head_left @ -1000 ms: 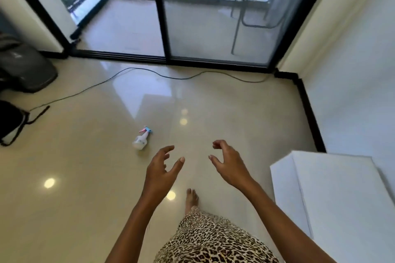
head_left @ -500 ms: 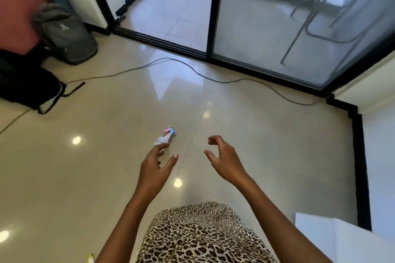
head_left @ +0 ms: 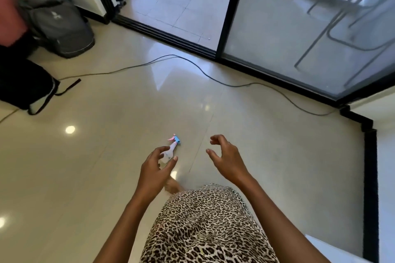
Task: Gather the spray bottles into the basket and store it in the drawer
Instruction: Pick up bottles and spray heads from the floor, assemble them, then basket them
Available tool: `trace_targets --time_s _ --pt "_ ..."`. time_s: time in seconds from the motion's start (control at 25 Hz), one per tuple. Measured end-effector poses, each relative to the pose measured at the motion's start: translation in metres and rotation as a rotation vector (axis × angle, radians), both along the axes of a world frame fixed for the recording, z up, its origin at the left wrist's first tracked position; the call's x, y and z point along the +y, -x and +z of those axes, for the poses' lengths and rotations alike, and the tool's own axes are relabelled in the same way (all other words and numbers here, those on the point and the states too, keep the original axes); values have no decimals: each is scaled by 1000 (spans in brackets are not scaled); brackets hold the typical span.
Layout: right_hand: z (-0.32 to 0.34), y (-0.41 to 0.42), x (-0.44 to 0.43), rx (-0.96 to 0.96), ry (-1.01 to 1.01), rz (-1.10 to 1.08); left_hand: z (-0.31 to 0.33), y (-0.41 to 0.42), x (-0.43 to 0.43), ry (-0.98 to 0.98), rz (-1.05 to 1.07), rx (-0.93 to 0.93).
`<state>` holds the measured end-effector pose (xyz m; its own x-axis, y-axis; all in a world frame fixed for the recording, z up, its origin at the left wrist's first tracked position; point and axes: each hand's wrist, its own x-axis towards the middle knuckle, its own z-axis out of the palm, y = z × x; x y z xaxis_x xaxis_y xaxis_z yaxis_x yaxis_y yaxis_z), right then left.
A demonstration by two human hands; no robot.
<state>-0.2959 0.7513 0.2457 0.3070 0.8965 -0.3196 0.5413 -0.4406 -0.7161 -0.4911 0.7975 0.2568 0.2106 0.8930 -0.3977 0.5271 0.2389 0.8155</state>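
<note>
A small white plastic spray bottle with a blue-and-pink trigger [head_left: 171, 149] is lying on its side mid-way across the glossy beige tiled floor [head_left: 96, 166]. The left hand [head_left: 155, 170] is hovering before it, fingers loosely spread and empty. The right hand [head_left: 226, 159] is hovering alongside, loosely curled and empty. A thin black cable [head_left: 226, 85] is trailing beyond, near the door edge.

Glossy beige tile floor [head_left: 277, 145], ceiling lights glinting off it. A small white spray bottle [head_left: 172, 148] lies on its side mid-floor, blue-and-pink head pointing away. A black cable [head_left: 213, 77] snakes past the sliding door; a grey backpack [head_left: 59, 28] and a black bag [head_left: 21, 83] sit far left.
</note>
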Motion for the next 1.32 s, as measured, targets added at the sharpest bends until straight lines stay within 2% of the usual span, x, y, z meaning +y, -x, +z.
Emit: trace_targets --time_s 0.28,0.56,0.72,0.84,0.96,1.08,1.2,1.32 --pt "-35 7 87 24 141 -28 -46 15 98 80 -64 54" --pt "-129 21 149 97 332 38 -134 21 147 208 -101 186" --pt "-238 26 171 122 513 90 -232 18 159 312 -132 298" --pt "-347 28 182 75 643 180 -329 14 164 412 -157 360" --pt "-459 33 201 62 692 279 -434 8 169 428 -205 415" --pt "-558 42 217 121 720 140 -531 2 177 440 -155 449" --pt "-626 56 227 272 789 -213 -600 1 181 466 -78 487" --pt "-665 72 226 488 791 -495 -641 4 177 454 -109 560"
